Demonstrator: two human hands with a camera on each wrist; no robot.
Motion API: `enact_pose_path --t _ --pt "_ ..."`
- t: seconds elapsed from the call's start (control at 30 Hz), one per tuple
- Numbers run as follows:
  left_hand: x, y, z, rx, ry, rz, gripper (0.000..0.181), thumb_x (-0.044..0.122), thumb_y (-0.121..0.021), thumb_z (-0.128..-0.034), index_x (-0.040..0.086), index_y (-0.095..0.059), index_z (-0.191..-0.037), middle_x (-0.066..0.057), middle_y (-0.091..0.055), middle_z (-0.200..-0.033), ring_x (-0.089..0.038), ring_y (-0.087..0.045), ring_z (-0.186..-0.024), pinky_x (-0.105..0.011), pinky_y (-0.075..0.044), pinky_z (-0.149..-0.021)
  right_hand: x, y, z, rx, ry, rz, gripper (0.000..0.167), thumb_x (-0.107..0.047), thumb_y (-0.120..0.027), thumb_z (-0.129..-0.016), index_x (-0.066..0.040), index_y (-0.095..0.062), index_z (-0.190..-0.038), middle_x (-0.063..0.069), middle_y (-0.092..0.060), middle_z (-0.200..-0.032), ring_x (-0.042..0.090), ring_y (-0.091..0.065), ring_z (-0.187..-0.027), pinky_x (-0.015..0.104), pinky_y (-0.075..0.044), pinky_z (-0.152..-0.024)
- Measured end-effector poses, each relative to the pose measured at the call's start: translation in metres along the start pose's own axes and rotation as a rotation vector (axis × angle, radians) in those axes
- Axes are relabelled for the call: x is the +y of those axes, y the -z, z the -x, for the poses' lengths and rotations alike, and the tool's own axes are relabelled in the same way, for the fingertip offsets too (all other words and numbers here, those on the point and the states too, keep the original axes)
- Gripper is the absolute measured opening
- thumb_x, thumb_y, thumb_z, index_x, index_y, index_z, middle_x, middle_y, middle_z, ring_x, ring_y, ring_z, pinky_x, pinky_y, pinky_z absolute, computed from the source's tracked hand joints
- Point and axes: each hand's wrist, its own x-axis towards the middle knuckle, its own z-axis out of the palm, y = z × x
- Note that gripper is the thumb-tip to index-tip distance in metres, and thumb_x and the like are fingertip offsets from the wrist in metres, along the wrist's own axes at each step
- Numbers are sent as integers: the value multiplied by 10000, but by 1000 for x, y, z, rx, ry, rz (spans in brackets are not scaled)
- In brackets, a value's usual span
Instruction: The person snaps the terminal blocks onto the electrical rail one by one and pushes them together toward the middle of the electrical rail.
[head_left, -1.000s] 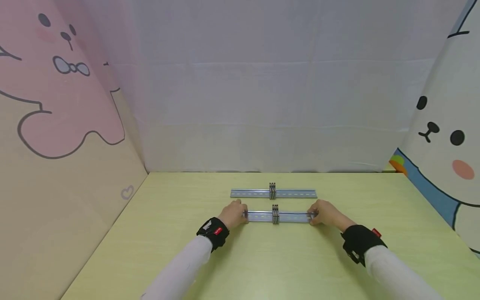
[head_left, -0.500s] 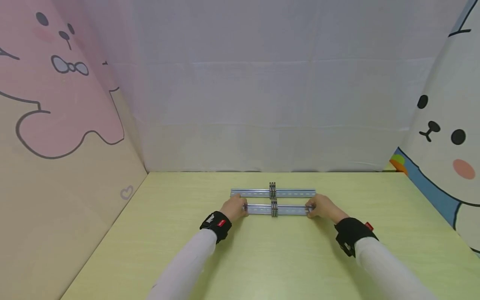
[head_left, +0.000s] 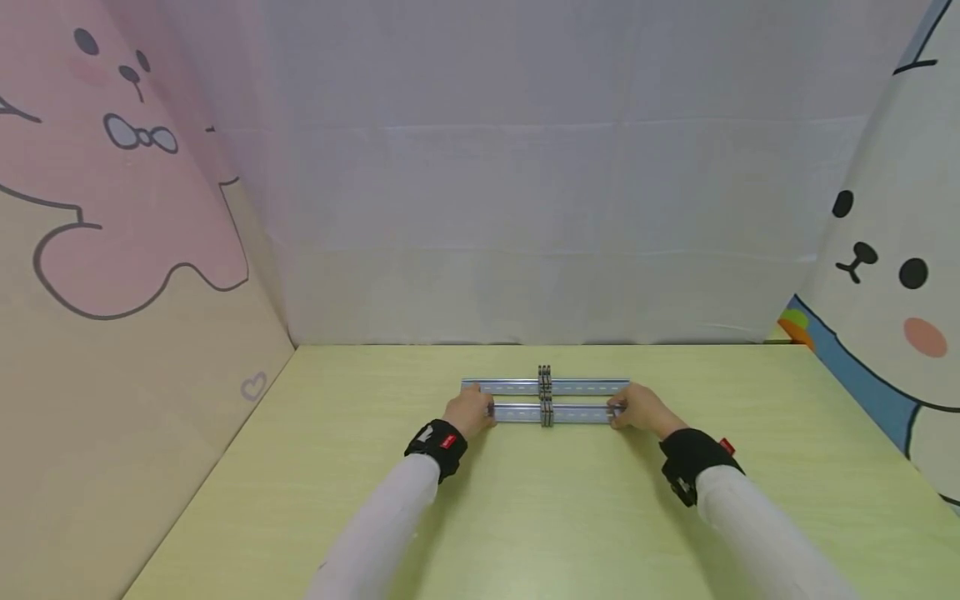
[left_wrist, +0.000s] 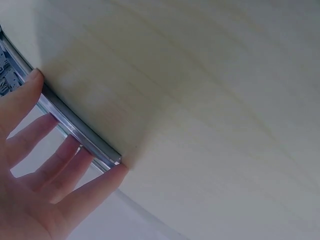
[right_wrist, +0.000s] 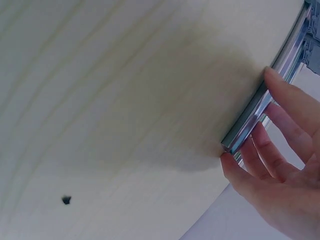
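Observation:
A slotted metal DIN rail point(head_left: 513, 413) lies across the table, carrying several thin grey clip-on blocks point(head_left: 547, 413) at its middle. My left hand point(head_left: 470, 412) grips its left end and my right hand point(head_left: 641, 410) its right end. Behind it, nearly parallel and very close, is a second DIN rail point(head_left: 588, 387) with similar blocks point(head_left: 545, 380). In the left wrist view, thumb and fingers of the left hand point(left_wrist: 47, 187) pinch the rail point(left_wrist: 82, 127) across its edges. The right wrist view has the right hand point(right_wrist: 287, 157) doing likewise on the rail point(right_wrist: 250, 119).
Both rails lie toward the back of a pale wooden table point(head_left: 375, 383). A white curtain point(head_left: 450, 208) hangs behind the back edge. Printed cloth with cartoon animals stands at the left point(head_left: 142, 233) and right point(head_left: 885, 333). A small dark mark point(right_wrist: 66, 200) shows on the wood.
Both hands have slid the front DIN rail away from me, toward the back rail, narrowing the gap between them. The back rail has stayed in place.

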Motion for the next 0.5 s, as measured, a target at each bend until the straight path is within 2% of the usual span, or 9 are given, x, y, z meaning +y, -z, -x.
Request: enact_pose_path --t 0.03,0.07,0.17,0.23,0.4,0.5 --pt "0 0 0 0 3 -2 182 214 -749 -692 86 -634 -753 -71 -503 -808 -210 -530 -761 -324 -462 -563 -7 4 2 -11 6 4 460 -322 -825 -548 -115 -698 -939 38 -665 -892 169 -562 -773 310 -429 -692" --pt "1 1 -1 -1 7 -8 184 218 -747 -693 87 -634 -757 -72 -504 -814 -209 -532 -763 -327 -464 -562 -18 11 7 -16 22 0 438 -282 -819 -573 -95 -694 -949 54 -664 -897 177 -562 -768 307 -429 -687" --pt "2 2 -1 -1 22 -16 180 222 -746 -694 94 -636 -758 -70 -508 -818 -208 -539 -763 -337 -465 -555 -34 21 13 -4 73 -5 399 -221 -813 -592 -69 -692 -941 64 -664 -888 190 -568 -763 293 -426 -675" --pt "2 2 -1 2 34 -16 179 220 -747 -692 98 -629 -747 -65 -506 -810 -208 -539 -758 -342 -461 -545 -39 23 13 -16 50 8 404 -220 -814 -591 -61 -690 -942 75 -662 -900 209 -578 -796 318 -433 -696" --pt "4 2 -3 3 64 6 180 197 -746 -693 88 -604 -715 -66 -505 -795 -214 -539 -754 -351 -454 -530 -18 9 -1 -43 -18 9 475 -268 -823 -569 -56 -683 -970 94 -653 -942 227 -573 -833 359 -436 -720" --pt "-1 -7 -11 -17 80 26 187 183 -749 -691 83 -592 -700 -76 -505 -797 -219 -538 -754 -366 -454 -528 9 -7 -12 -7 3 -13 491 -335 -828 -543 -95 -693 -949 63 -654 -902 188 -558 -768 325 -431 -648"
